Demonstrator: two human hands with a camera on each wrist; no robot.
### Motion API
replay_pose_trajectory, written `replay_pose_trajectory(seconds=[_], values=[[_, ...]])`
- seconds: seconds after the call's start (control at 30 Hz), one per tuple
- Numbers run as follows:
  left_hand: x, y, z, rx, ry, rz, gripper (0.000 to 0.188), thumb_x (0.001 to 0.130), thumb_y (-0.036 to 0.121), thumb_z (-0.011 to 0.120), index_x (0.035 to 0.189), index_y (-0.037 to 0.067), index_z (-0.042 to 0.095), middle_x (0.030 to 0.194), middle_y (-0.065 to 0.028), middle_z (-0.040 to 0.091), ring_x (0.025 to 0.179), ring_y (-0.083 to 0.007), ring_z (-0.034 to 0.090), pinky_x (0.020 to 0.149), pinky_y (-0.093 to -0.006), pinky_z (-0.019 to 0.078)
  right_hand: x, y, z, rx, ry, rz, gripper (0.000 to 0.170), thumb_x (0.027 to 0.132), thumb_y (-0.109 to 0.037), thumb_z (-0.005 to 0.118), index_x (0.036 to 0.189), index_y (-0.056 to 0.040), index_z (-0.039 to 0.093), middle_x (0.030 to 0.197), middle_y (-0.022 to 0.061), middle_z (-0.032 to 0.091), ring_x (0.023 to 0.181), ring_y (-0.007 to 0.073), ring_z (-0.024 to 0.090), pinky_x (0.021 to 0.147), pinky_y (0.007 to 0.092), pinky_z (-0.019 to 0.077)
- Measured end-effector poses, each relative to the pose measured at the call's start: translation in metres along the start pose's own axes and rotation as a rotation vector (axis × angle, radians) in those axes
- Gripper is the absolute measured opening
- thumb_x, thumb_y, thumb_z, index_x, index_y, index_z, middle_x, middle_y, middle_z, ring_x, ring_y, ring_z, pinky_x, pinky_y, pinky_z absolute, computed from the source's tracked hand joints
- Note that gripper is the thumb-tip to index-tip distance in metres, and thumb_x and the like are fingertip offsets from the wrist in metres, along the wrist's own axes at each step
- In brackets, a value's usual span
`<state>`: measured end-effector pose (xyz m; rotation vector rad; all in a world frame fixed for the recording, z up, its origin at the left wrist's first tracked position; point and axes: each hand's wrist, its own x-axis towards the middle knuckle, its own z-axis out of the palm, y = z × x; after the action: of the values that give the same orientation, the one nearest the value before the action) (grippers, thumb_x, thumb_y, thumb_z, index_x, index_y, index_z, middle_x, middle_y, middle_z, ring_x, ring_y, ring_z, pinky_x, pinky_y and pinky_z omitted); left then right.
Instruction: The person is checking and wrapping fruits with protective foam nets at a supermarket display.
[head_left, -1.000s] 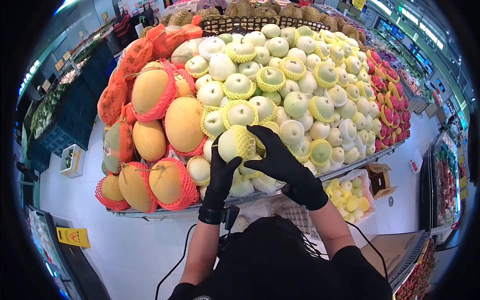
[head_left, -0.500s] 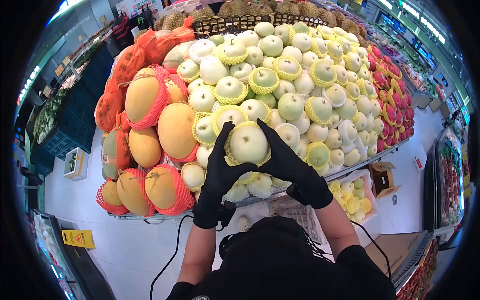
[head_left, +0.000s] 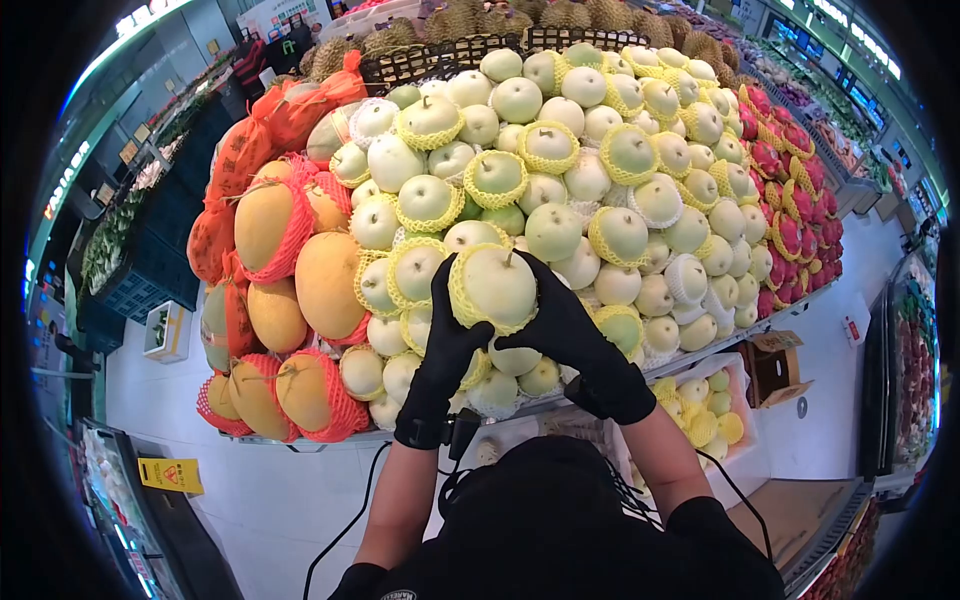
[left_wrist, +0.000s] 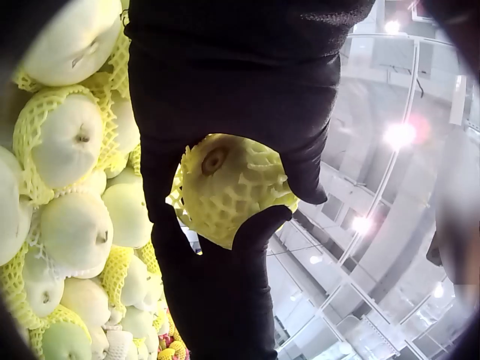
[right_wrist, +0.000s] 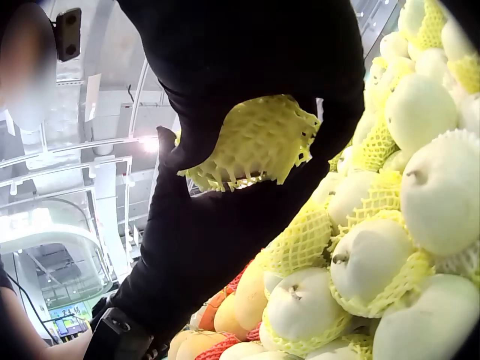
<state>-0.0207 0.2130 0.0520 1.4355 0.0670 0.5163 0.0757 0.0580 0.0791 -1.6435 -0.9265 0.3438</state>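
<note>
Both hands, in black gloves, hold a round pale green-white melon (head_left: pixel 502 287) between them in the head view, over the front of a sloping heap of like melons (head_left: pixel 552 232). My left hand (head_left: pixel 452 340) grips its left side and my right hand (head_left: pixel 568 335) its right, thumbs on the near side. The short stem points up and away. A yellow foam net (left_wrist: pixel 244 187) wraps its lower part; in the left wrist view the net leaves a brown ring-shaped scar bare. Only a netted patch of the melon (right_wrist: pixel 255 142) shows between the gloves in the right wrist view.
Large orange-yellow melons (head_left: pixel 330 285) in red nets lie to the left, dragon fruit (head_left: pixel 790 235) to the right. Durians (head_left: pixel 565 15) stand behind a black basket fence (head_left: pixel 440 68). Below the stand's front edge are a box of netted fruit (head_left: pixel 735 400) and a brown carton (head_left: pixel 775 370).
The melon has turned from lying on its side to stem up, then tilted slightly. My right hand has closed in from beside it onto its right side. The view has shifted a little.
</note>
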Motion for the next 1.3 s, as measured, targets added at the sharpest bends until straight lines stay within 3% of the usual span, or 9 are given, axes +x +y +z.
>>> replay_pose_trajectory(seconds=[0.23, 0.4, 0.53, 0.67, 0.77, 1.0, 1.1, 1.17, 1.3], values=[[0.001, -0.030, 0.028, 0.032, 0.066, 0.003, 0.073, 0.086, 0.007, 0.060, 0.148, 0.005, 0.021, 0.144, -0.0139, 0.037, 0.133, -0.0247, 0.039, 0.111, -0.0376, 0.0339, 0.000, -0.012, -0.049, 0.102, -0.176, 0.190, 0.103, 0.060, -0.024, 0.089, 0.143, -0.0018, 0.034, 0.141, 0.0185, 0.043, 0.130, 0.0282, 0.044, 0.109, 0.0387, 0.0372], [0.000, -0.053, 0.047, 0.106, -0.051, -0.096, 0.068, 0.101, 0.057, 0.026, 0.147, 0.008, 0.029, 0.149, -0.0120, 0.036, 0.137, -0.0258, 0.037, 0.116, -0.0412, 0.0269, 0.009, -0.004, -0.055, 0.126, -0.135, 0.115, 0.100, 0.063, -0.022, 0.087, 0.143, -0.0017, 0.032, 0.139, 0.0171, 0.043, 0.130, 0.0272, 0.043, 0.108, 0.0386, 0.0372], [0.010, -0.056, 0.062, -0.551, 0.108, -0.285, 0.078, 0.097, 0.066, 0.019, 0.149, 0.008, 0.024, 0.149, -0.0114, 0.036, 0.137, -0.0256, 0.036, 0.116, -0.0408, 0.0276, 0.012, 0.012, -0.053, 0.102, -0.054, 0.060, 0.093, 0.062, -0.022, 0.087, 0.138, -0.0014, 0.037, 0.134, 0.0150, 0.045, 0.126, 0.0261, 0.045, 0.105, 0.0379, 0.0394], [0.019, -0.033, 0.083, -0.287, 0.092, -0.087, 0.075, 0.098, 0.063, 0.021, 0.149, 0.008, 0.023, 0.148, -0.0111, 0.037, 0.137, -0.0256, 0.036, 0.114, -0.0416, 0.0302, 0.010, 0.001, -0.060, 0.041, -0.075, 0.075, 0.096, 0.060, -0.026, 0.089, 0.136, -0.0017, 0.037, 0.131, 0.0150, 0.047, 0.124, 0.0255, 0.047, 0.104, 0.0378, 0.0407], [0.021, -0.032, 0.084, -0.132, 0.062, -0.006, 0.062, 0.100, 0.029, 0.051, 0.150, 0.008, 0.021, 0.145, -0.0136, 0.038, 0.134, -0.0235, 0.039, 0.111, -0.0375, 0.0334, 0.015, 0.002, -0.062, -0.022, -0.059, 0.079, 0.099, 0.058, -0.028, 0.090, 0.137, -0.0021, 0.036, 0.130, 0.0154, 0.048, 0.123, 0.0251, 0.049, 0.103, 0.0378, 0.0414], [0.010, -0.029, 0.077, 0.385, 0.117, 0.221, 0.067, 0.093, 0.004, 0.055, 0.149, 0.003, 0.018, 0.141, -0.0168, 0.041, 0.130, -0.0254, 0.043, 0.110, -0.0371, 0.0340, 0.027, 0.012, -0.064, 0.042, -0.101, -0.006, 0.101, 0.057, -0.025, 0.091, 0.139, -0.0043, 0.037, 0.131, 0.0137, 0.049, 0.122, 0.0233, 0.049, 0.103, 0.0372, 0.0418], [0.011, -0.033, 0.068, 0.239, 0.105, 0.047, 0.083, 0.088, 0.001, 0.062, 0.149, -0.001, 0.006, 0.144, -0.0203, 0.037, 0.130, -0.0283, 0.044, 0.110, -0.0386, 0.0337, 0.031, 0.014, -0.061, 0.053, -0.140, -0.009, 0.098, 0.058, -0.024, 0.090, 0.138, -0.0051, 0.039, 0.130, 0.0126, 0.049, 0.120, 0.0228, 0.049, 0.102, 0.0370, 0.0419], [0.003, -0.064, 0.045, 0.672, 0.090, 0.138, 0.080, 0.088, 0.000, 0.059, 0.149, 0.000, 0.008, 0.144, -0.0192, 0.037, 0.129, -0.0273, 0.044, 0.109, -0.0382, 0.0343, 0.035, 0.011, -0.059, 0.049, -0.166, 0.012, 0.094, 0.059, -0.024, 0.089, 0.136, -0.0044, 0.039, 0.127, 0.0142, 0.049, 0.119, 0.0249, 0.050, 0.100, 0.0378, 0.0428], [0.010, -0.017, 0.060, 0.381, 0.142, 0.044, 0.063, 0.093, 0.005, 0.054, 0.148, 0.002, 0.022, 0.141, -0.0157, 0.042, 0.129, -0.0261, 0.044, 0.109, -0.0374, 0.0350, 0.041, 0.018, -0.053, 0.007, -0.132, -0.086, 0.089, 0.059, -0.022, 0.088, 0.134, -0.0055, 0.041, 0.126, 0.0137, 0.050, 0.118, 0.0246, 0.051, 0.099, 0.0376, 0.0432]])
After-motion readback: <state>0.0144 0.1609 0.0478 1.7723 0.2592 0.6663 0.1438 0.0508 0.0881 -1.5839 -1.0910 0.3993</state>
